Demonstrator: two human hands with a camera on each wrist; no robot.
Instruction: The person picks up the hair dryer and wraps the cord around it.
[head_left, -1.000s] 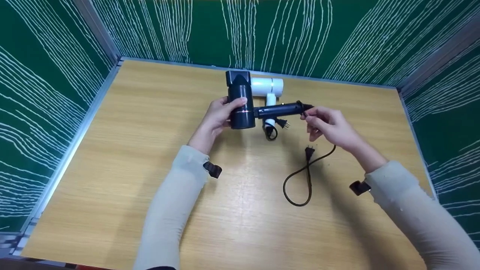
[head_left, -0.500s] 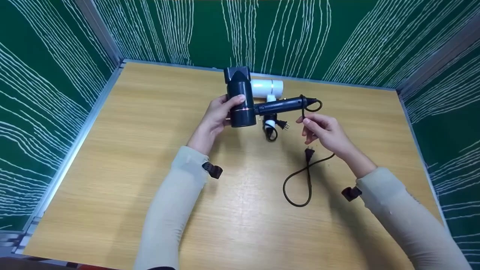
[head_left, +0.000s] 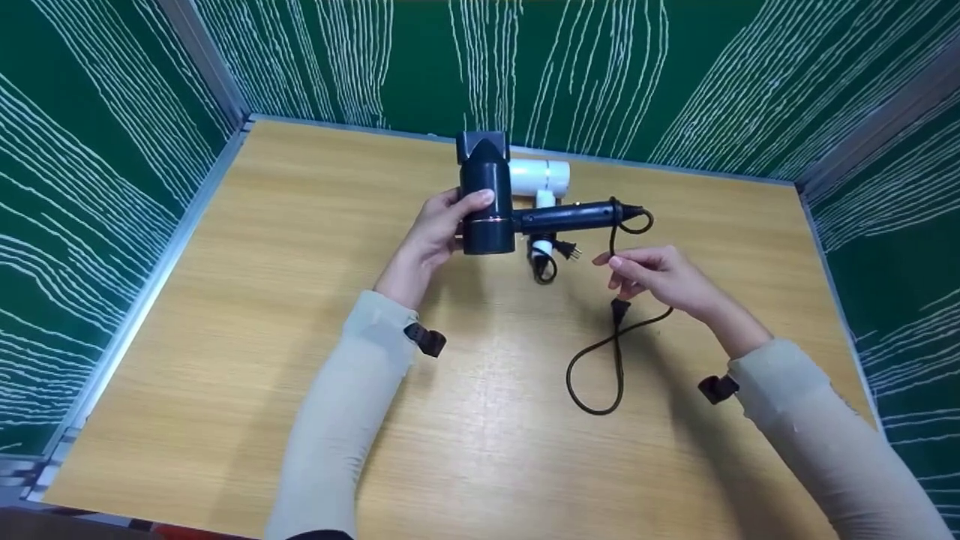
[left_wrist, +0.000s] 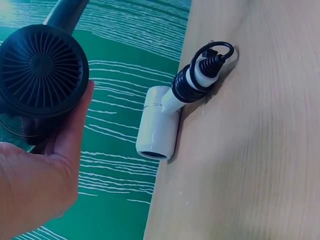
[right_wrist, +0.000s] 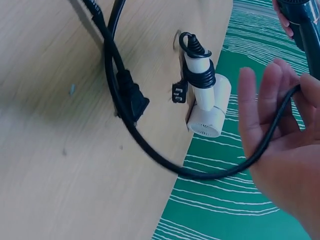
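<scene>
Above table (head_left: 480, 465), fingers (head_left: 475, 202) round dryer (head_left: 486, 176), fingers (head_left: 645, 256) pinching cord (right_wrist: 200, 175)

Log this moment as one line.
left hand: grips black hair dryer | right hand: pinches its loose cord | white hair dryer: on table, coiled cord round handle
</scene>
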